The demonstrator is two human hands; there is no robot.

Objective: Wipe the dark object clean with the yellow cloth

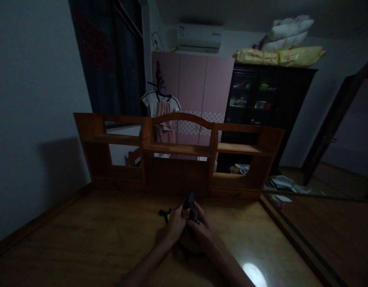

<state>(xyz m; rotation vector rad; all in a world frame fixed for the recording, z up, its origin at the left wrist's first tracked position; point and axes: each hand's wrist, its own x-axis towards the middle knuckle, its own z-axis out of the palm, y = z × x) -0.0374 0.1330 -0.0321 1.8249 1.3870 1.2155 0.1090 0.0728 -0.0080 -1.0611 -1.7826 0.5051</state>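
Observation:
Both hands meet over the near middle of the wooden tabletop point(121, 227), around a small dark object point(195, 215) whose kind I cannot make out in the dim light. My left hand point(176, 223) is closed at its left side, fingers bent against it. From the right, my right hand point(204, 226) grips it between thumb and fingers. A dark pointed piece point(189, 198) sticks up above the fingers. Beside and below the hands runs a black strap-like band point(163, 214), with a bit of yellow by the left hand. The hands hide much of the object.
Across the tabletop's far side stands a wooden shelf unit point(178, 149). A raised wooden edge point(291, 235) runs along the right, a wall point(37, 119) along the left. Behind are a pink wardrobe point(192, 79), a dark cabinet point(285, 95) and hanging clothes point(164, 109).

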